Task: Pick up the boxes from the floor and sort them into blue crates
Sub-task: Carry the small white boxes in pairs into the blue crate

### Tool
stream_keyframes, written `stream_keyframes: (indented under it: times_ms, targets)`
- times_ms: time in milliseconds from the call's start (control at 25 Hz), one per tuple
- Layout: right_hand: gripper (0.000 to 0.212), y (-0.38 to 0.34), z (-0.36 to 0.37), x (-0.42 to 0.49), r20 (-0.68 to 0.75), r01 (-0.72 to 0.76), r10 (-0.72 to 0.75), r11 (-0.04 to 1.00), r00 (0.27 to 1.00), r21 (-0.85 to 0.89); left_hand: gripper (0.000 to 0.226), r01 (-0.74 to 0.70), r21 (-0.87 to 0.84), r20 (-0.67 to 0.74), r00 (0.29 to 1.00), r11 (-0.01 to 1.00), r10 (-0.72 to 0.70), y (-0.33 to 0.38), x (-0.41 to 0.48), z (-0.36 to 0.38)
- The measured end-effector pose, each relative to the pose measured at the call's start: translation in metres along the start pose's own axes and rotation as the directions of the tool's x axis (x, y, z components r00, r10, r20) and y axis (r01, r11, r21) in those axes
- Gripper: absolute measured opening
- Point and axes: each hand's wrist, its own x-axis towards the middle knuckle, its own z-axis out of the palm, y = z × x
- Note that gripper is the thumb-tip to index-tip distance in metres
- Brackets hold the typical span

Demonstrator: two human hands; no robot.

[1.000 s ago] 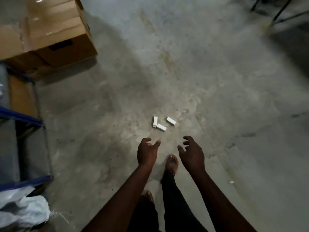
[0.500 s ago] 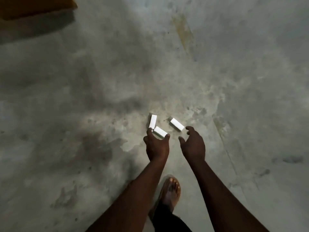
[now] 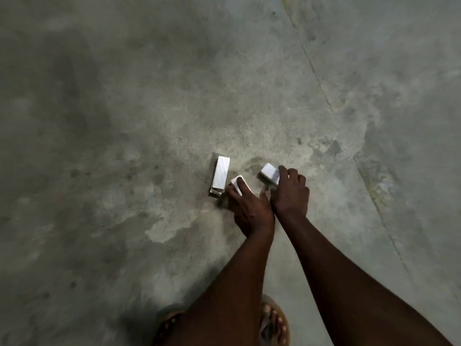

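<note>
One sandal (image 3: 274, 323) shows down low, closest to me, flat on the floor (image 3: 124, 221). Both my arms reach out past it.

My left hand (image 3: 249, 208) is on the middle box (image 3: 235, 184). Its fingers (image 3: 240, 184) bend over the top of that box and hold it, so only a bit of white shows. My right hand (image 3: 290, 193) is right next to it, and the two hands almost touch. Its fingers (image 3: 285, 172) curl over the near end of the right box (image 3: 268, 171) and grip it. The far end sticks out past my knuckles. I cannot tell if either box is off the floor yet.

A little farther out lies the left box (image 3: 220, 176), long and flat on the floor. It is just beside my left fingers, and its near end is very close to the middle box. No hand is on it.

I think the good way is to squeeze each box by its sides, but not hard, because thin card can squash. Then I lift straight up, so I do not bump the left box away. That one needs its own grab after.

Past the boxes I see only bare gray floor. No blue crates show, so I must look up to find them.
</note>
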Motion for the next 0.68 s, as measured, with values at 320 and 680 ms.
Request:
stream_keyframes:
  times_ms: [320, 680]
  targets:
    - [0.039, -0.005, -0.036, -0.039, 0.093, -0.308, 0.311, 0.769, 0.946, 0.561, 0.067, 0.177, -0.411, 0.127, 0.983, 0.894, -0.136, 0.019, -0.020, -0.043]
    - [0.046, -0.085, -0.441, -0.302, 0.267, -0.273, 0.455, -0.055, 0.850, 0.961, 0.047, 0.107, -0.743, 0.273, 0.949, 0.660, 0.154, 0.102, -0.268, -0.412]
